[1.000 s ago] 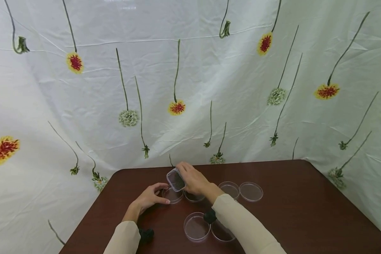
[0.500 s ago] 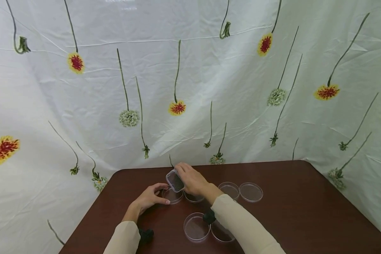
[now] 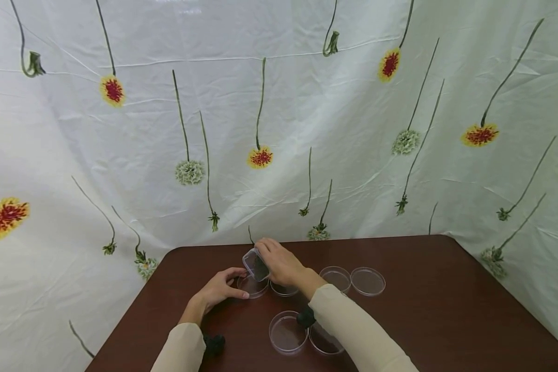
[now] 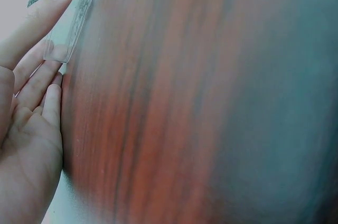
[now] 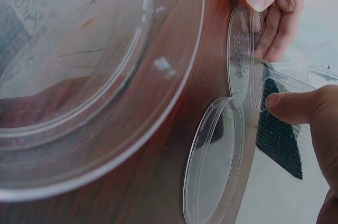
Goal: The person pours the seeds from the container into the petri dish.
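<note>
My right hand (image 3: 281,263) grips a small clear plastic box (image 3: 257,264), tilted over the leftmost petri dish (image 3: 254,290) of the back row. Dark fine grains (image 5: 280,139) lie against one side of the box in the right wrist view. Thumb and fingers of my left hand (image 3: 218,289) hold that dish from its left side on the table. Dark specks show inside the dish in the right wrist view. Just right of it stands a second petri dish (image 3: 283,290), partly covered by my right hand in the head view.
Further right on the dark red-brown table (image 3: 437,299) stand two more clear dishes, one petri dish (image 3: 337,276) touching another petri dish (image 3: 368,281). Nearer me are a petri dish (image 3: 288,333) and a neighbouring petri dish (image 3: 323,341) partly under my right forearm. A flowered curtain (image 3: 353,129) hangs behind.
The box in my right hand has tipped slightly further and shifted a little left, its dark grains now toward the right side. My left hand and the dishes have stayed in place.
</note>
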Tool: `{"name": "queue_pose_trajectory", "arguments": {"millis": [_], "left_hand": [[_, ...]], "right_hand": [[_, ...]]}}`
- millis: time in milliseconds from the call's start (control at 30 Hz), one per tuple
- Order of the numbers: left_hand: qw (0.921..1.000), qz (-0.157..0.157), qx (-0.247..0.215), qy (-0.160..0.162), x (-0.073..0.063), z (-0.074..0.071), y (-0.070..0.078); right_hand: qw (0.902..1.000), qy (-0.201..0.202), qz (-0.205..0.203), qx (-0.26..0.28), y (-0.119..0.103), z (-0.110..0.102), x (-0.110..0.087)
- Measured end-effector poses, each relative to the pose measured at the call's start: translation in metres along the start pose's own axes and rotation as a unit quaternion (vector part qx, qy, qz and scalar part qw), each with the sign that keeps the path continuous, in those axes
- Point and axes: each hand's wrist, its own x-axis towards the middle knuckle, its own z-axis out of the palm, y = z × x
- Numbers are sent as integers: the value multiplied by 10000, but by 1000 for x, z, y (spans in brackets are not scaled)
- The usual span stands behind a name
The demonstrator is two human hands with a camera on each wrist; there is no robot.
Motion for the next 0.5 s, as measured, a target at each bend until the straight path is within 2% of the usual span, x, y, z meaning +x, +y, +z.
{"name": "queue_pose_trajectory", "arguments": {"millis": [500], "left_hand": [[10000,-6,-7,-35,0,0,1]], "right_hand": [[10000,-53,-53,-6,0,-1,1]]}}
